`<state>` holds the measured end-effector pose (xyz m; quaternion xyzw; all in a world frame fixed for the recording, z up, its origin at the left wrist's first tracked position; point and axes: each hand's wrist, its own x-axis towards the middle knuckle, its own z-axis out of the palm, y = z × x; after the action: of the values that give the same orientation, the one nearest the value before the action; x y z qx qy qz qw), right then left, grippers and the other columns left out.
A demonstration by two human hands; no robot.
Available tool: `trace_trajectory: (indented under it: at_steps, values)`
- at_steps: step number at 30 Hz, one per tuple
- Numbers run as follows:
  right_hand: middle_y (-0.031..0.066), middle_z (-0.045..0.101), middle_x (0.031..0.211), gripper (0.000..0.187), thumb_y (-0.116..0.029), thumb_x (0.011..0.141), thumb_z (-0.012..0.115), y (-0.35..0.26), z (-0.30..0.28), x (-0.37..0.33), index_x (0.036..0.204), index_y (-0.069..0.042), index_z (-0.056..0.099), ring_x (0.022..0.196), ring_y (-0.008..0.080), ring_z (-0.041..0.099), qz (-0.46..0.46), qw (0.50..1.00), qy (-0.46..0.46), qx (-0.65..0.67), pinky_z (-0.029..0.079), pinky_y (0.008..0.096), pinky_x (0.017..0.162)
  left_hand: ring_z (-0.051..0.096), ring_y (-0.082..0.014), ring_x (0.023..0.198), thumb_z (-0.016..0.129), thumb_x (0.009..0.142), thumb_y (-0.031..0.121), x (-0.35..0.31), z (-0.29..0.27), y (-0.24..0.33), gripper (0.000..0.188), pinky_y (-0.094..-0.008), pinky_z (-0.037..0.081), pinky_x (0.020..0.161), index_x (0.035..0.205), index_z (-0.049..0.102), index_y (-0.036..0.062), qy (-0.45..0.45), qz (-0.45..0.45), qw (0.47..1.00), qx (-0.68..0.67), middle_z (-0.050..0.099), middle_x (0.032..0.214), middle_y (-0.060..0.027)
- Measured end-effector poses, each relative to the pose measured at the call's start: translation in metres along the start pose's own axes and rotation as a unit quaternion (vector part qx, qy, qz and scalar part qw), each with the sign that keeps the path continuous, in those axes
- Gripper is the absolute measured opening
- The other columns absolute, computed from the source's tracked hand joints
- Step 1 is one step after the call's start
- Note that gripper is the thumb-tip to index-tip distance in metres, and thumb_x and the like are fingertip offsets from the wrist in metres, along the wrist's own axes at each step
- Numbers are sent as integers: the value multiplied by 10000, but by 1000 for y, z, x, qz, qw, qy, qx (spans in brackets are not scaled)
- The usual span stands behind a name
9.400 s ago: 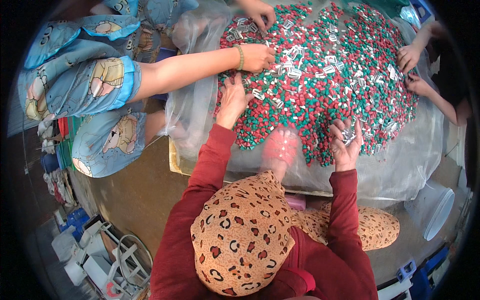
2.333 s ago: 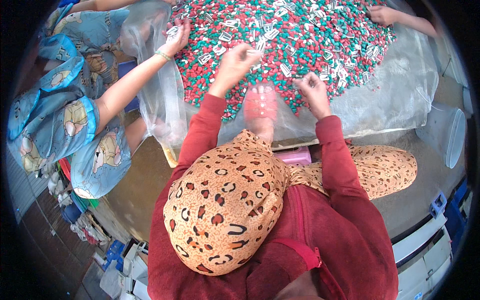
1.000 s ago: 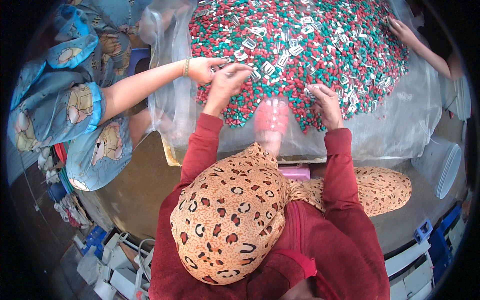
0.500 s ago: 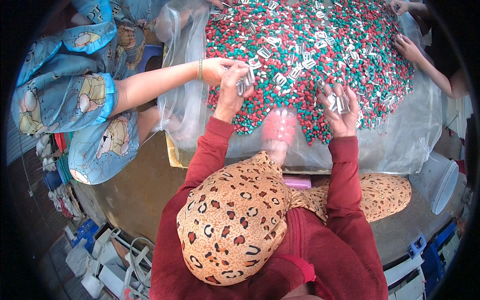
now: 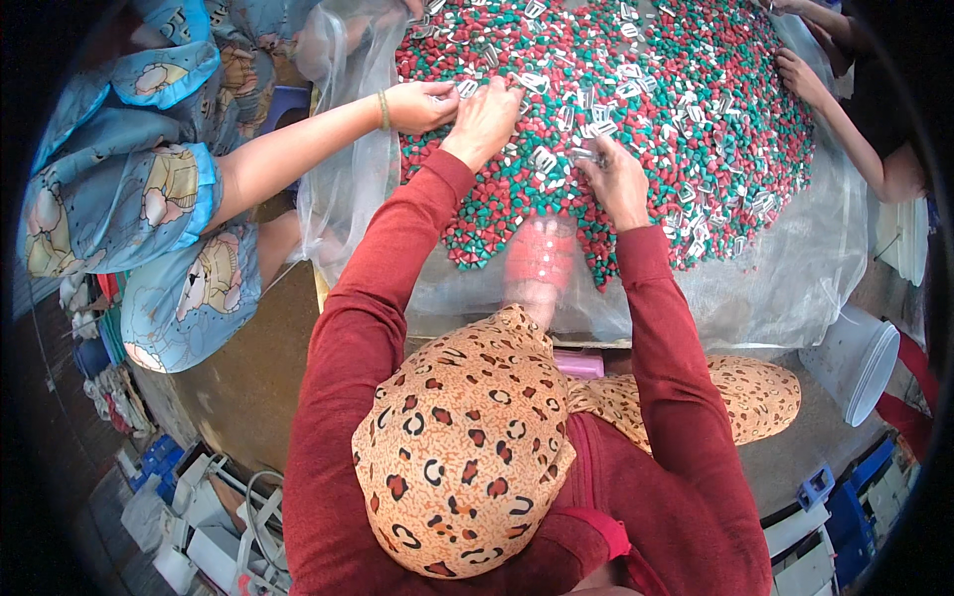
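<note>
A thick layer of small red, green and white cone-like pieces [image 5: 686, 149] covers the sheet, with many silver slotted metal buckles [image 5: 544, 159] lying among them. My left hand [image 5: 485, 121] reaches down to the pile, its fingers bent and closed at the surface; what they hold is hidden. To its right, my right hand [image 5: 618, 181] is low over the pile, thumb and fingers pinched on a silver buckle [image 5: 584, 155]. Just left of my left hand is a co-worker's hand [image 5: 422, 106], its fingers close to another silver buckle [image 5: 465, 89].
Translucent plastic sheeting [image 5: 755, 298] lies under the pieces. My foot in a pink sandal [image 5: 540, 253] rests at the near edge. Another person's hand [image 5: 803, 77] touches the pile at the far right. A whitish bucket [image 5: 850, 363] lies tilted at the right.
My left hand has moved up and right, away from the co-worker's hand, down to the pile. My right hand, earlier palm up with buckles, has turned over and moved left.
</note>
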<state>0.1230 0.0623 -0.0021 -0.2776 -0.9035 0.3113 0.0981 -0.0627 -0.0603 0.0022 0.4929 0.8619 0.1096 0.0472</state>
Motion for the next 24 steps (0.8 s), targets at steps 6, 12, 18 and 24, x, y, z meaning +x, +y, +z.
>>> trace_trajectory:
  at_steps: [6,12,18,24]
  values:
    - [11,516,731,185,-60,806,606,16,-30,-28,721,-85,444,681,121,522,218,712,-36,666,388,219,496,569,-204,703,540,874,220,-5,-15,3,200,-334,477,541,917,610,38,42,-52,903,-425,563,823,-116]
    - [68,549,906,163,-22,787,570,25,-59,-45,924,-80,503,688,133,528,158,591,-57,789,344,188,417,541,-172,757,489,914,287,-19,-25,30,315,-187,375,375,1099,554,42,-81,-88,305,-945,557,1036,-113]
    - [35,560,715,369,-116,790,674,25,-61,11,1146,-121,575,565,107,529,135,943,-78,294,397,253,466,589,-136,753,601,848,7,11,-33,44,227,-176,430,417,1069,583,56,-84,-104,286,-949,603,986,-53]
    - [148,627,924,302,-288,784,676,28,-23,59,1064,-174,669,877,313,614,9,997,-61,-47,482,422,750,590,-87,667,638,853,101,21,-53,38,220,-156,407,415,1063,596,51,-42,-159,536,-828,615,890,-28]
